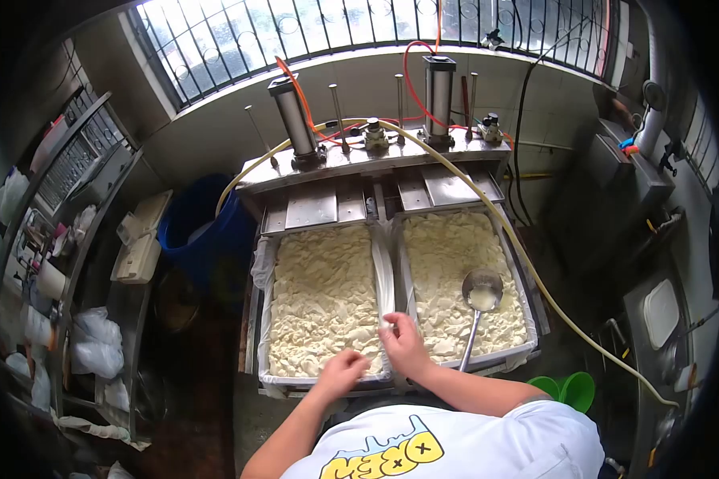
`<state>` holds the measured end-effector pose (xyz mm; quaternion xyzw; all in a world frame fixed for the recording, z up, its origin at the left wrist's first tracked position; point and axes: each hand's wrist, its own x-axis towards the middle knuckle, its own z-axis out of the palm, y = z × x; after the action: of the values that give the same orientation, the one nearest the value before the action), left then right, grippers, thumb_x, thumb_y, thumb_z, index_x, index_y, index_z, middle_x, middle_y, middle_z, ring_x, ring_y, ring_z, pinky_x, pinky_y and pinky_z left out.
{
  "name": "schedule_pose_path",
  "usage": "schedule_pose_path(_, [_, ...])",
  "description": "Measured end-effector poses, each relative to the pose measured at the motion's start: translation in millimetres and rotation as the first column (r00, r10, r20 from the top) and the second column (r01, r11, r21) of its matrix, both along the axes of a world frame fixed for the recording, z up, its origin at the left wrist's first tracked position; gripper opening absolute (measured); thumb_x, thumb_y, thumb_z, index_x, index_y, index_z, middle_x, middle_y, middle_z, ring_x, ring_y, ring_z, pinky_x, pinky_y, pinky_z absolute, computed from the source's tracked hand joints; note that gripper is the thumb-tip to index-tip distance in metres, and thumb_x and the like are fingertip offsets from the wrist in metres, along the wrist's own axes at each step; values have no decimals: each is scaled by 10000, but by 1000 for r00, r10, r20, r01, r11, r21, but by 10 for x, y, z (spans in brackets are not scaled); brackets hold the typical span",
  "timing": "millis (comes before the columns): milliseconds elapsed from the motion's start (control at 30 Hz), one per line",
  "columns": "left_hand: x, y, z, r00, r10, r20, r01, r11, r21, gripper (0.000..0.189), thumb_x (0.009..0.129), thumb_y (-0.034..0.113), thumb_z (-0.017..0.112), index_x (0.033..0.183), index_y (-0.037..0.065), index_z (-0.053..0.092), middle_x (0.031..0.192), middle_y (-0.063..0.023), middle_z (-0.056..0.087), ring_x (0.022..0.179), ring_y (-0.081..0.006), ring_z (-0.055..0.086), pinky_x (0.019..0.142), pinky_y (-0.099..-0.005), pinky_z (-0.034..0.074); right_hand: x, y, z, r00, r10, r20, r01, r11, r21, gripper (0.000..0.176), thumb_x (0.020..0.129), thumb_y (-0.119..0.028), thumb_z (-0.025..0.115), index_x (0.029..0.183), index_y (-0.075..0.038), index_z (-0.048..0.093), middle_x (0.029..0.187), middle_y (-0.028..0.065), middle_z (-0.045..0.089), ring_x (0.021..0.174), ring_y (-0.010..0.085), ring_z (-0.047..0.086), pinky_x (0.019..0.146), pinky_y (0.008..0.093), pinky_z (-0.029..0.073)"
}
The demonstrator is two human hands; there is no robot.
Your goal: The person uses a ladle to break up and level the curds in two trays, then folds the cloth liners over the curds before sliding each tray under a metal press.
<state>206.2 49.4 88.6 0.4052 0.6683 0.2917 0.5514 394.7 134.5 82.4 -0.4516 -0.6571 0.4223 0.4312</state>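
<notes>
Two shallow trays stand side by side, lined with white cloth and filled with pale, crumbly curd; the left curd (pixel 323 279) and the right curd (pixel 447 255) are broken into soft flakes. My left hand (pixel 343 375) is over the front of the left tray, its fingers curled together; what they hold, if anything, is hidden. At the divider between the trays, my right hand (pixel 406 345) pinches the gathered white cloth (pixel 383 275). A metal ladle (pixel 482 291) with some pale liquid in its bowl rests on the right curd, handle toward me.
Behind the trays stands a metal press (pixel 375 160) with two upright cylinders. A yellowish hose (pixel 551 299) arches over the right tray. A blue barrel (pixel 204 227) is at left, near a cluttered shelf (pixel 72 263). Green buckets (pixel 577 391) sit at lower right.
</notes>
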Motion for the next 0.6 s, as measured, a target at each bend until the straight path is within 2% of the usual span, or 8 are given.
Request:
schedule_pose_path(67, [281,140,16,941,-71,332,48,996,75,358,1000,265,683,1258,20,647,1096,-66,702,930,-154,667,787,-300,547,9,-209,439,986,168,8,-168,986,10,311,998,-147,663,1259,11,601,1159,171,619,933,254,653,854,356,541])
schedule_pose_path(167, [317,263,75,909,-42,414,20,998,58,286,1026,218,637,1248,39,661,1130,-61,696,965,-147,667,795,-298,546,-37,-298,649,942,335,33,-337,936,101,260,1008,-143,636,1219,9,646,1117,205,670,924,330,707,843,392,567])
schedule_pose_path(200, [361,286,115,859,141,491,-127,990,-62,252,1045,186,595,1251,58,662,1108,-59,706,946,-154,677,786,-316,552,-35,-229,578,965,263,24,-264,961,88,260,1013,-147,635,1216,16,647,1089,197,683,930,313,710,844,387,568])
schedule_pose_path(367, [136,158,-172,824,209,526,-223,974,-37,326,991,207,671,1258,21,645,1045,-105,741,929,-240,720,814,-399,567,-113,441,-255,988,-8,-153,-23,980,-197,436,1028,-228,664,1369,27,573,1181,164,697,1046,225,681,908,348,539])
schedule_pose_path(400, [21,42,-93,994,57,98,-69,990,119,372,959,223,699,1250,3,626,1041,-152,737,940,-285,723,824,-424,563,-130,581,-457,979,-29,-201,-32,955,-296,514,1034,-272,664,1431,23,523,1249,165,681,1097,228,666,943,355,527])
schedule_pose_path(433, [-85,-70,-31,928,-69,-365,146,972,185,422,928,240,727,1242,-14,606,1037,-199,734,951,-329,726,834,-448,559,-198,667,-430,986,-79,-146,4,891,-454,592,1047,-348,633,1489,1,452,1305,153,654,1131,237,649,966,388,514])
schedule_pose_path(500, [-189,-263,199,857,-84,-509,166,979,120,328,893,200,704,1110,-13,581,1043,-327,676,1016,-489,674,859,-522,540,-323,1027,-716,985,-108,-132,-23,681,-732,695,1070,-547,507,1575,-99,343,1385,103,609,1160,265,630,978,493,492])
schedule_pose_path(600, [-363,-500,373,738,-96,-668,183,981,62,220,900,140,654,1052,-5,590,1007,-305,674,996,-494,658,852,-567,523,-505,1529,-1008,900,-216,-378,-250,455,-855,607,1086,-607,429,1461,-136,499,1336,81,658,1143,273,663,902,472,551])
